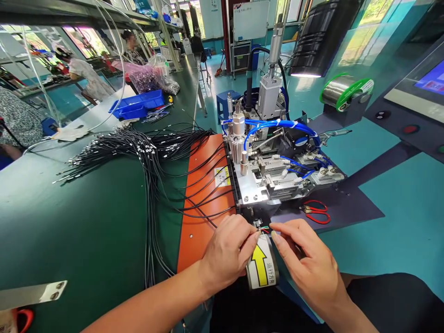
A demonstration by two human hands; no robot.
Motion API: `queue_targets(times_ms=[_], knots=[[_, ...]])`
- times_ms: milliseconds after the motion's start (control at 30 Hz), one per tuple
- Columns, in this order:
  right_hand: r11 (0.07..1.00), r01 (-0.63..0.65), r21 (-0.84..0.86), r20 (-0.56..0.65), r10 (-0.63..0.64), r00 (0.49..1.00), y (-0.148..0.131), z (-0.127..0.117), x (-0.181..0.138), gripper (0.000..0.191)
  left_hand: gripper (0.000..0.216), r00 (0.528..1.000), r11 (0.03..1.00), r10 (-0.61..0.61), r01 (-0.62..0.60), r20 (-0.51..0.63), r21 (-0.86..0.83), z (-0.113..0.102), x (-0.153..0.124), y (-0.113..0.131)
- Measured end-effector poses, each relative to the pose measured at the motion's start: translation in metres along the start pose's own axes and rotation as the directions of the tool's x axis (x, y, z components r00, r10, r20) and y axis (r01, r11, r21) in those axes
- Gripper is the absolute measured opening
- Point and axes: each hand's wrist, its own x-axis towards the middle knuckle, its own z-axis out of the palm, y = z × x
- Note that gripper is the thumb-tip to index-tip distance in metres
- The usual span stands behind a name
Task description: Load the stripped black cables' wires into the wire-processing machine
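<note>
My left hand point(229, 249) is closed in a pinch on the stripped end of a black cable point(204, 215), whose thin coloured wires point(264, 228) stick out at the front edge of the machine. My right hand point(305, 259) is just to the right, thumb and forefinger pinched at those same wire tips. Both hands hover over a white label with a yellow arrow point(262, 268). A metal soldering fixture point(274, 178) with blue air hoses stands directly behind the hands. Several black cables lie across the orange plate point(204, 185).
A big bundle of black cables point(132, 148) spreads over the green bench on the left. Red scissors point(317, 212) lie right of the fixture. A solder spool point(343, 92), a lamp and a screen stand at the right. Blue trays point(138, 104) and other people are at the far left.
</note>
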Motion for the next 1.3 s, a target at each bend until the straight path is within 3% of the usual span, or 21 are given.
queue_targets(times_ms=[500,667,767,933,1033,1100,1200,1300], knots=[[0.982,0.168,-0.084,0.005,-0.169,0.986,0.001,0.005,-0.002,0.025,0.022,1.000,0.999,0.024,-0.024,-0.005,0.021,0.002,0.000,-0.001],[0.979,0.202,-0.032,-0.006,-0.202,0.979,-0.001,0.007,0.009,0.015,0.023,0.999,0.998,0.050,-0.049,-0.017,0.050,0.003,0.000,-0.002],[0.976,0.217,-0.017,0.034,-0.217,0.976,-0.003,0.007,0.018,0.008,0.021,0.998,0.996,0.061,-0.060,-0.016,0.061,0.003,0.000,-0.003],[0.981,0.194,-0.015,0.115,-0.191,0.975,-0.001,0.010,0.025,0.012,0.023,0.997,0.994,0.083,-0.083,0.007,0.077,0.001,0.000,-0.002],[0.992,0.123,0.022,0.113,-0.125,0.986,0.000,0.010,0.025,0.017,0.023,0.996,0.992,0.092,-0.093,0.017,0.079,0.000,0.001,-0.001],[0.997,-0.005,0.077,0.142,-0.006,0.990,0.000,0.007,0.025,0.021,0.023,0.996,0.992,0.092,-0.094,0.021,0.079,0.001,0.001,-0.001],[0.964,-0.224,0.146,0.206,0.191,0.960,0.002,-0.001,0.026,0.028,0.023,0.996,0.993,0.087,-0.089,0.022,0.073,0.001,0.001,-0.001],[0.915,-0.355,0.191,0.240,0.307,0.921,0.006,-0.007,0.027,0.035,0.022,0.996,0.994,0.083,-0.084,0.020,0.065,0.001,0.001,-0.002]])
